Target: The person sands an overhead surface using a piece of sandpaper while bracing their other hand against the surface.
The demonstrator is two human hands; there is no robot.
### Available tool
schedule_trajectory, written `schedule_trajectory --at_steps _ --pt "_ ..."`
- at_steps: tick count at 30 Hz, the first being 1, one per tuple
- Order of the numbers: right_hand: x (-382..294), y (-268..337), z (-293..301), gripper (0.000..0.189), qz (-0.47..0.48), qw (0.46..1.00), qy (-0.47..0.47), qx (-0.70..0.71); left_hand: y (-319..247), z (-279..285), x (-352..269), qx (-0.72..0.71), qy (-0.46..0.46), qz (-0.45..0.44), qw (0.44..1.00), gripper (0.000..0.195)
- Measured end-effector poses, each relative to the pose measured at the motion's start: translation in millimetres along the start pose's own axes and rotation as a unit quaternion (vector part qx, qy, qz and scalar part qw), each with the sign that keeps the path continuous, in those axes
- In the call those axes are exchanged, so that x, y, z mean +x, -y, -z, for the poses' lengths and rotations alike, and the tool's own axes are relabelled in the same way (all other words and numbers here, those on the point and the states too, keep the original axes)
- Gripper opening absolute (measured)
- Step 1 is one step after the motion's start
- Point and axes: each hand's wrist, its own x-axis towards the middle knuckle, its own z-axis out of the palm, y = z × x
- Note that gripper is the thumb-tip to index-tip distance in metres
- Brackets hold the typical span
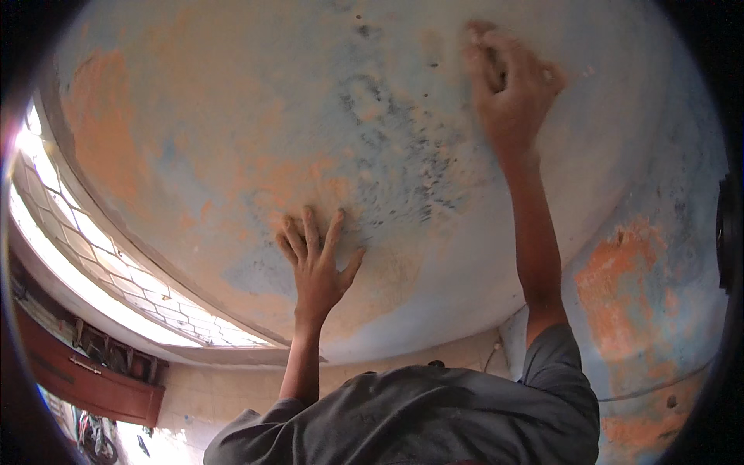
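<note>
A broad painted plaster surface (232, 104) fills the view before me, patchy in blue, beige and orange, with dark pitted marks (427, 168) near the middle. Against its lower part rests my left hand (314, 256), palm to the plaster and fingers spread, holding nothing. Higher and to the right is my right hand (514, 87), blurred by motion, with its fingers bent towards the plaster. A dark gap shows between its thumb and fingers; whether it holds something thin cannot be told.
A window with a metal grille (99, 244) lets in bright light at the left. Below it are a reddish-brown wooden panel (87, 378) and a motorcycle (99, 439). The adjoining wall (622, 290) at right has flaking orange paint and a cable (657, 393). My grey shirt (418, 418) fills the bottom.
</note>
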Motion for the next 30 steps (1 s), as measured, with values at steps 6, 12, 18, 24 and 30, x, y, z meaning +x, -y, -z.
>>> schedule_trajectory --at_steps 6,12,18,24,30 --pt "-10 10 -8 0.016 0.191 0.979 0.059 0.049 1 0 -1 0.002 -0.008 0.012 1.000 0.076" --pt "-6 17 -8 0.015 -0.004 1.000 0.000 -0.006 -2 -1 3 -0.002 0.003 0.011 1.000 0.074" --pt "16 -18 -5 0.012 -0.037 0.999 -0.032 0.008 -2 0 1 0.006 -0.020 0.001 1.000 0.073" --pt "-24 31 -5 0.017 0.184 0.971 0.130 0.081 2 0 -1 0.015 -0.014 0.002 1.000 0.072" --pt "6 -13 -12 0.015 0.049 0.997 -0.048 0.028 -2 -1 4 0.008 -0.008 -0.007 1.000 0.072"
